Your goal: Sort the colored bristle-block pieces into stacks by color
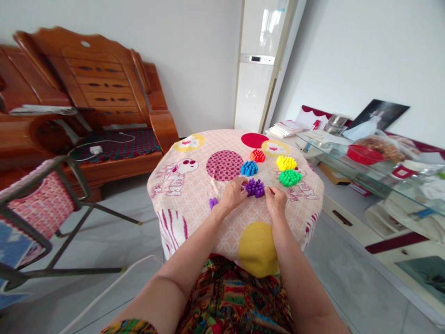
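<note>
On the round table, a bunch of small purple plastic pieces (255, 188) stands between my two hands. My left hand (235, 193) is at the bunch's left edge, its fingers curled and closed together; what they hold, if anything, is too small to tell. At the right edge, my right hand (276, 200) is closed with thumb and fingers pinched, and its contents are hidden. A few loose purple pieces (213, 202) lie left of my left wrist. Beyond the hands are similar bunches in blue (249, 168), orange-red (257, 155), yellow (286, 163) and green (290, 177).
A patterned cloth (194, 204) covers the table. To the right stands a glass-topped cabinet (385, 176) with a red bowl (365, 154) and papers. A wooden bench (104, 93) and a folding chair (52, 204) are at the left. A tall white appliance (255, 88) stands behind.
</note>
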A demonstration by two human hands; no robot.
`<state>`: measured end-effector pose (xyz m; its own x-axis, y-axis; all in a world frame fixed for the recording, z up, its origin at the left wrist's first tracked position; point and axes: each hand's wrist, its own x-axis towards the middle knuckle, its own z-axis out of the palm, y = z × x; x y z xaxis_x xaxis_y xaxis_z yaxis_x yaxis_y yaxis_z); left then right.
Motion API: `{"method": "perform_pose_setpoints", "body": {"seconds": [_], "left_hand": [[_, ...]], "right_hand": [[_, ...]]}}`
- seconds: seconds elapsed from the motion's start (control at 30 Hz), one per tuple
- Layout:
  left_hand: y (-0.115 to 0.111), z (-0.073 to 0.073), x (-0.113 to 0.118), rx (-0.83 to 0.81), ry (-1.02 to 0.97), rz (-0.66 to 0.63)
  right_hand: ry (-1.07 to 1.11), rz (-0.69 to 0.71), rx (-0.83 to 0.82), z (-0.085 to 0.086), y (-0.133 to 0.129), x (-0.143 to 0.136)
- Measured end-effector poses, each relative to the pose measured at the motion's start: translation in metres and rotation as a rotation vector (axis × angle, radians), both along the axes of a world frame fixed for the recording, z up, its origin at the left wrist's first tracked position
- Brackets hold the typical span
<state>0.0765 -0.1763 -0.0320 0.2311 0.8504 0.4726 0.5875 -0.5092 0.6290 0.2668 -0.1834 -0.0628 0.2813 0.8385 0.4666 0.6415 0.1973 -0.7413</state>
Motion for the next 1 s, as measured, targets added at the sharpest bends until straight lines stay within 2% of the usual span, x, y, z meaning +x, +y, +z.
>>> {"method": "perform_pose_setpoints", "body": {"seconds": [0.1, 0.2, 0.27, 0.37, 0.43, 0.53, 0.7, 0.83, 1.0], "left_hand": [[-0.003, 0.021, -0.028, -0.034, 0.024, 0.065], [-0.008, 0.039, -0.065, -0.122, 0.196, 0.177], [-0.013, 0.044, -0.084, -0.188, 0.334, 0.249], [-0.021, 0.038, -0.096, -0.299, 0.53, 0.261], [-0.025, 0.03, -0.095, -0.34, 0.598, 0.256], [-0.027, 0.024, -0.091, -0.342, 0.599, 0.238], [-0.017, 0.03, -0.082, -0.295, 0.37, 0.213], [-0.002, 0.033, -0.057, -0.244, 0.096, 0.166], [0.015, 0.025, -0.021, -0.216, 0.015, 0.075]], "right_hand": [[0.0, 0.001, -0.003, 0.002, -0.002, 0.0], [0.0, 0.001, -0.018, 0.005, -0.003, -0.001], [-0.002, -0.004, -0.027, 0.006, -0.003, -0.001], [-0.013, -0.009, -0.033, 0.006, -0.003, -0.002], [-0.017, -0.013, -0.036, 0.005, -0.003, -0.002], [-0.016, -0.01, -0.038, 0.004, -0.002, -0.002], [-0.012, -0.014, -0.022, 0.004, -0.003, -0.001], [-0.01, -0.007, -0.013, 0.004, -0.003, -0.001], [-0.019, -0.001, -0.018, 0.002, -0.001, 0.001]]}}
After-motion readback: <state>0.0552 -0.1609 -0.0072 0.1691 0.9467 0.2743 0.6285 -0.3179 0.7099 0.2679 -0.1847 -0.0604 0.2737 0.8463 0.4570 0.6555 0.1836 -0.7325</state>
